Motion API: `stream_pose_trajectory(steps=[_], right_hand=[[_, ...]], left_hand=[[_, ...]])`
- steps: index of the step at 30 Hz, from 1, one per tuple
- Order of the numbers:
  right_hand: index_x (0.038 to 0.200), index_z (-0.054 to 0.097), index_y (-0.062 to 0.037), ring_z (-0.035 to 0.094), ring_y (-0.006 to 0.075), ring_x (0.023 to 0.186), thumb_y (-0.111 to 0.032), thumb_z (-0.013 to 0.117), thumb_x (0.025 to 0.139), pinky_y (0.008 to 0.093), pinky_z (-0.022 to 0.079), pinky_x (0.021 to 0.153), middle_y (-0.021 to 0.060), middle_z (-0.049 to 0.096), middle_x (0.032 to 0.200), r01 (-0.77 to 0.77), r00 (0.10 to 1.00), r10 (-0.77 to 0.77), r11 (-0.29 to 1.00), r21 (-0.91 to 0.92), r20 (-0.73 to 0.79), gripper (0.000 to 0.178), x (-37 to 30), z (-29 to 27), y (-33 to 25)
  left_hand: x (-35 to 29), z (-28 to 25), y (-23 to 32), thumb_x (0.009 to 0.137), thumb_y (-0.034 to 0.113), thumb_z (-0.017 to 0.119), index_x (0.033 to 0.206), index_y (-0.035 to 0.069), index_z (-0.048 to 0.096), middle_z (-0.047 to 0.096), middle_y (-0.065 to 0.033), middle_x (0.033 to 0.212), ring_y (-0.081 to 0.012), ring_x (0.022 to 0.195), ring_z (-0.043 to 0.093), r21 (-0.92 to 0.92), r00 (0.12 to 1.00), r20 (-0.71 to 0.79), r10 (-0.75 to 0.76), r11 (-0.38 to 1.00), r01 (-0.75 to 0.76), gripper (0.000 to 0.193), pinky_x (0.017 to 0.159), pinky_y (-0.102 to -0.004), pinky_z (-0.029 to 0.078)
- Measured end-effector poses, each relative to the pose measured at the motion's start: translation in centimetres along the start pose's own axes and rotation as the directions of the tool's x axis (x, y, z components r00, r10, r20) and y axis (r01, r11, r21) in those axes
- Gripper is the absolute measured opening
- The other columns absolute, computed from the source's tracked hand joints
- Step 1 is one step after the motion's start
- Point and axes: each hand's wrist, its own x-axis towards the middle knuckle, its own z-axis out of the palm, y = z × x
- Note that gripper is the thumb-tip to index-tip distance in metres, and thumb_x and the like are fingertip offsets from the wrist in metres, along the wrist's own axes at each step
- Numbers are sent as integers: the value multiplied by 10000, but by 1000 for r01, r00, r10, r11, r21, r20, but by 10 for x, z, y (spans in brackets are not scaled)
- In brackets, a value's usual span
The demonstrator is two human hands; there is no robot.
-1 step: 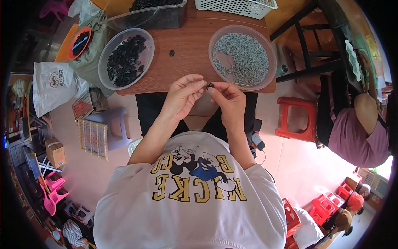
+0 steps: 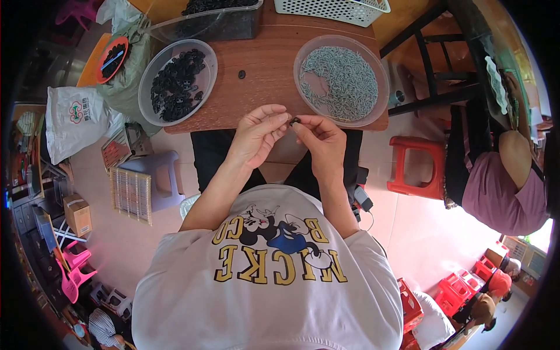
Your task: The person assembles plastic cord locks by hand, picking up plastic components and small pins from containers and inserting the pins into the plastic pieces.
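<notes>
Both my hands meet just off the table's near edge. My right hand [image 2: 325,143] pinches a small dark piece [image 2: 294,121] between thumb and finger. Against it, the thumb and forefinger of my left hand [image 2: 256,133] are closed together; whatever they hold is too small to make out. To the left stands a clear round bowl [image 2: 213,65] of black plastic pieces [image 2: 175,84]. On the right, another clear bowl [image 2: 382,99] holds many small silvery screws [image 2: 350,76]. A single black piece [image 2: 241,74] lies on the brown wooden table [image 2: 256,96] between the bowls.
A clear bin [image 2: 233,29] of black pieces and a white perforated basket [image 2: 335,13] stand at the table's far side. A red stool [image 2: 417,166] is on the right, near a seated person [image 2: 501,186]. A white sack [image 2: 73,122] and grey-blue stool [image 2: 166,181] are at left.
</notes>
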Motion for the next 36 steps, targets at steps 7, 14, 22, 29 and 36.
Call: stream_pose_trajectory(steps=[7,14,22,29,36], right_hand=[[905,657,26,557,57,597,-16,688,780,171,433,544,32,639,725,1,1000,-1,999,-33,6,136,-2,1,1],[900,657,27,559,55,597,-20,691,778,168,428,535,32,641,728,-10,1000,10,999,-43,0,134,-5,2,-2],[891,664,28,569,62,587,-29,696,776,171,425,532,32,643,716,7,1000,-8,997,-75,-12,132,-5,-1,2],[872,673,33,577,68,590,-27,696,773,179,429,534,37,647,718,4,1000,-3,997,-79,9,118,-4,2,9],[873,668,34,566,62,584,-19,693,772,171,417,549,34,640,708,27,1000,-27,994,-104,-1,117,3,10,14]], left_hand=[[-2,-1,-2,819,-15,637,957,10,619,659,-101,900,-134,763,627,27,1000,-19,-2,1000,2,141,701,-218,518],[-3,-1,-6,817,-15,638,950,12,619,663,-108,898,-142,779,634,28,999,-35,21,999,-21,137,709,-225,520],[-5,1,-9,814,-5,648,950,2,622,665,-105,885,-136,773,635,133,995,-28,95,987,-90,139,707,-229,514],[-6,-11,-12,816,5,650,958,-10,630,664,-92,877,-125,757,627,147,997,-18,69,987,-66,144,692,-215,500],[3,-14,9,822,51,653,996,-17,628,662,-77,857,-122,729,611,326,984,-76,158,937,-126,188,670,-233,489]])
